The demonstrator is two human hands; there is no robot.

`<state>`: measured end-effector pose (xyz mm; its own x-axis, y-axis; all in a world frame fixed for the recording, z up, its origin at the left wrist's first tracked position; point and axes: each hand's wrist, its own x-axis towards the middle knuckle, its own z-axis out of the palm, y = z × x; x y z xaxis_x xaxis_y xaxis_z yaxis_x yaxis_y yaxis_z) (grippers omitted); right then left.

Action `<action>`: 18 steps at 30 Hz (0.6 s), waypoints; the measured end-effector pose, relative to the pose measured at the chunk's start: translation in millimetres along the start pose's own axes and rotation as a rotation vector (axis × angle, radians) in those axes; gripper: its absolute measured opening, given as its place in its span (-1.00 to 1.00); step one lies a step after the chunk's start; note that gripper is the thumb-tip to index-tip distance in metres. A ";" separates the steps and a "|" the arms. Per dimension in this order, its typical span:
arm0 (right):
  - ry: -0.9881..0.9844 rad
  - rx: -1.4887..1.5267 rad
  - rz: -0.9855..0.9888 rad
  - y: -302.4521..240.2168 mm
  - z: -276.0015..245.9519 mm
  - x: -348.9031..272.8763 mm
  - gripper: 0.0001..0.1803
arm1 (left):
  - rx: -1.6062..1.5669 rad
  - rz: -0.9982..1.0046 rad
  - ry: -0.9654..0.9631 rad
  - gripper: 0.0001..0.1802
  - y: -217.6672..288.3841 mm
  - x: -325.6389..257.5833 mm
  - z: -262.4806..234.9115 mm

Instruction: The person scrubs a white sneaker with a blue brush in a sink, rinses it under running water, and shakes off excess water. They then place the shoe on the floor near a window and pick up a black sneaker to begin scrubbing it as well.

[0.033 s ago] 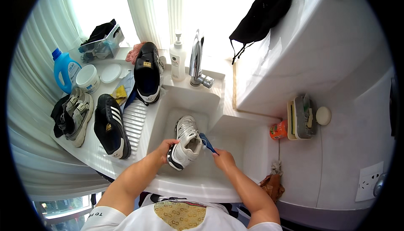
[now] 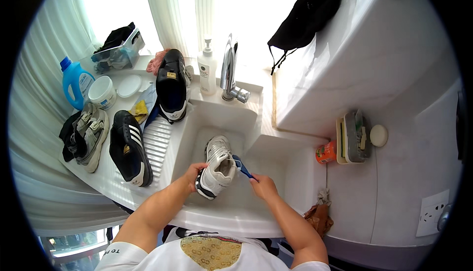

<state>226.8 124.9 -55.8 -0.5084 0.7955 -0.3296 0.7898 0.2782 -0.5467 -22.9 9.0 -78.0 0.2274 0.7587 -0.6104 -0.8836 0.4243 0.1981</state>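
Over the white sink (image 2: 268, 216), my left hand (image 2: 194, 176) grips a white and silver sneaker (image 2: 219, 170) by its heel side. The shoe's toe points away from me and its laces hang loosely toward the right. A blue-handled brush (image 2: 244, 169) is held in my right hand (image 2: 263, 186), its head against the shoe's right side near the collar. The bristles are hidden from view. On the ribbed drainboard (image 2: 158, 140) left of the basin lie two black shoes, one nearer (image 2: 129, 150) with white stripes and one farther (image 2: 171, 86).
A chrome faucet (image 2: 229, 69) and a white pump bottle (image 2: 207, 71) stand behind the basin. To the left are grey sneakers (image 2: 92, 135), a white tub (image 2: 102, 93) and a blue detergent bottle (image 2: 78, 83). An orange container (image 2: 326, 152) sits on the right ledge.
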 end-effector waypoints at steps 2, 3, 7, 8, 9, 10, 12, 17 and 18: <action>0.047 0.137 -0.010 -4.8 -16.6 -8.6 -0.62 | -0.022 -0.005 -0.177 -0.37 -1.4 -4.4 6.4; 0.042 0.263 -0.003 -9.1 -23.1 -12.1 -0.61 | -0.040 0.016 -0.285 -0.29 3.6 -6.3 17.3; 0.040 0.568 -0.020 -39.3 -35.0 -25.5 -0.59 | -0.020 0.115 0.025 -0.47 -1.1 14.8 -14.0; 0.039 0.594 -0.030 -42.8 -34.0 -27.0 -0.58 | 0.034 0.120 0.100 -0.51 -2.4 16.0 -14.9; 0.068 0.599 -0.032 -39.7 -29.8 -26.1 -0.58 | 0.035 0.093 0.098 -0.53 -1.9 18.9 -19.7; 0.095 0.604 -0.035 -33.9 -23.1 -24.2 -0.58 | 0.052 0.087 0.115 -0.54 -2.0 20.3 -21.7; 0.109 0.601 -0.039 -29.5 -16.8 -21.9 -0.58 | 0.081 0.079 0.156 -0.56 2.4 18.0 -16.8; 0.096 0.550 -0.096 -15.7 -5.6 -15.5 -0.57 | 0.131 0.007 0.211 -0.57 3.6 30.7 -26.1; 0.090 0.547 -0.089 -14.0 -4.6 -14.8 -0.57 | 0.157 -0.019 0.233 -0.58 3.9 31.4 -25.9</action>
<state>224.9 111.7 -39.7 -0.5147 0.8312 -0.2103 0.4403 0.0457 -0.8967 -29.8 21.6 -116.2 0.1267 0.6239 -0.7712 -0.8015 0.5224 0.2909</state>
